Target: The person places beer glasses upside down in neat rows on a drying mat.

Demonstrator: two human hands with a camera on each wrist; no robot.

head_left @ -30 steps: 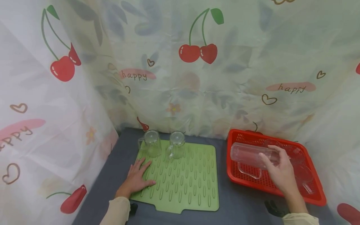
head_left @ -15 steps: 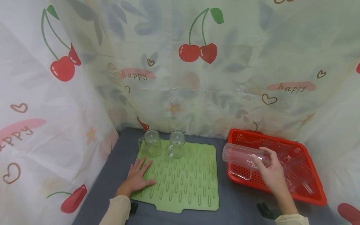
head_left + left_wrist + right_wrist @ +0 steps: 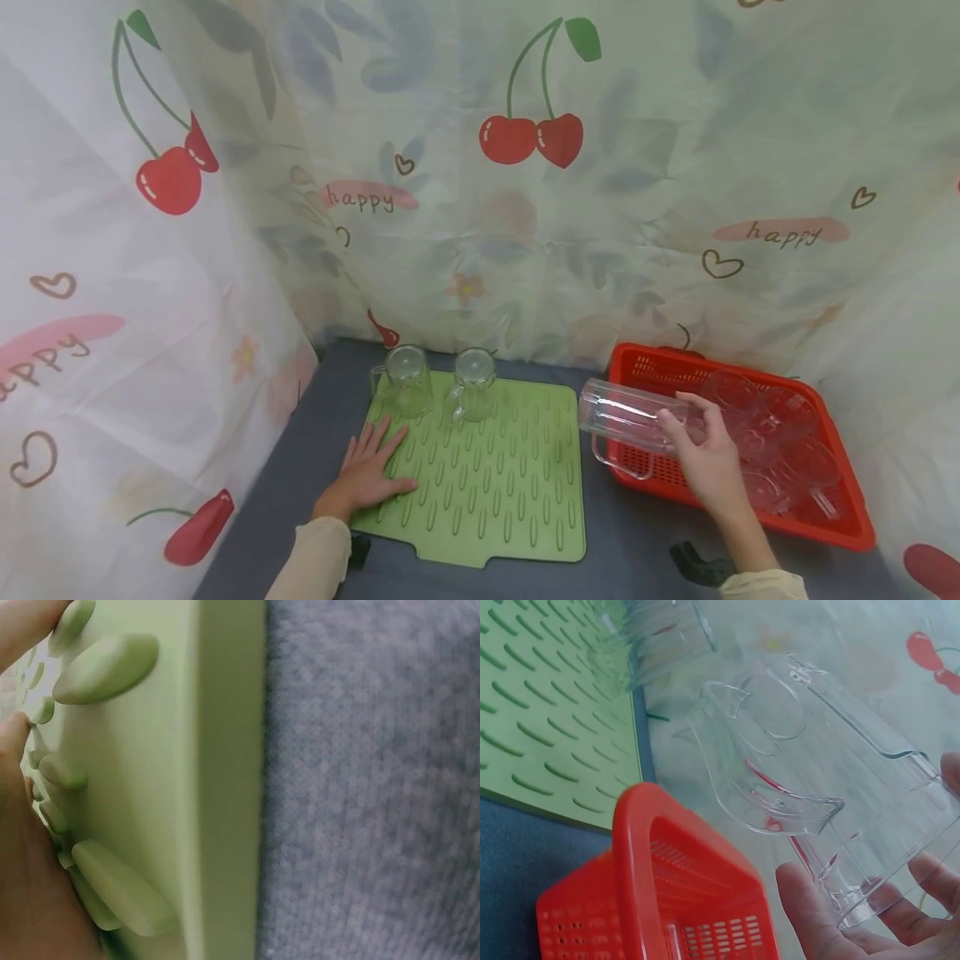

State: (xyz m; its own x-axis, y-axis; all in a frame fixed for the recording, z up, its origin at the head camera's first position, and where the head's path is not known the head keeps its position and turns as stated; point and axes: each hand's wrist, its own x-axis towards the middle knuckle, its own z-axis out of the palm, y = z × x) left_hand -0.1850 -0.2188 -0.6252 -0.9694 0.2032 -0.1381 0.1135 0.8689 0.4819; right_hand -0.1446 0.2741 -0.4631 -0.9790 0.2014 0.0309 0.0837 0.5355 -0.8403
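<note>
My right hand (image 3: 708,454) grips a tall clear mug (image 3: 626,417) by one end, fingers and thumb round it. The mug lies on its side in the air at the left edge of the red basket (image 3: 750,521), its handle hanging on the near side. In the right wrist view the mug (image 3: 855,750) fills the middle, its handle toward the left. My left hand (image 3: 367,479) rests with fingers spread on the left edge of the green ribbed mat (image 3: 510,500). Two clear mugs, one (image 3: 407,383) and another (image 3: 475,387), stand upside down at the mat's back.
Several clear glass vessels (image 3: 772,433) lie in the right part of the basket. A dark grey cloth (image 3: 615,542) covers the table. A patterned curtain (image 3: 540,267) hangs behind and along both sides.
My right hand has carried the mug left, from over the basket to its left edge, beside the mat. My left hand stays on the mat.
</note>
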